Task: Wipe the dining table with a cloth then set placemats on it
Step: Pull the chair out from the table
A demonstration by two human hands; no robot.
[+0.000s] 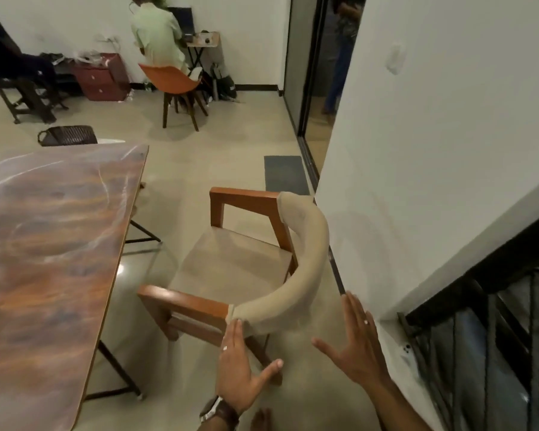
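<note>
The left hand [237, 371] is reaching forward, fingers straight and together, tips touching the armchair [280, 275] backrest. The right hand [355, 346] is hovering flat, fingers spread, beside it. The dining table [50, 244] is lying left of both hands' fingers

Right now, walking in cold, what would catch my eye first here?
Probably the armchair in the middle, pulled away from the wooden table on the left, with its padded back toward the camera. Two open hands reach for it from below: the left hand has its fingers at the backrest's end, while the right hand hovers beside the white wall.
</note>
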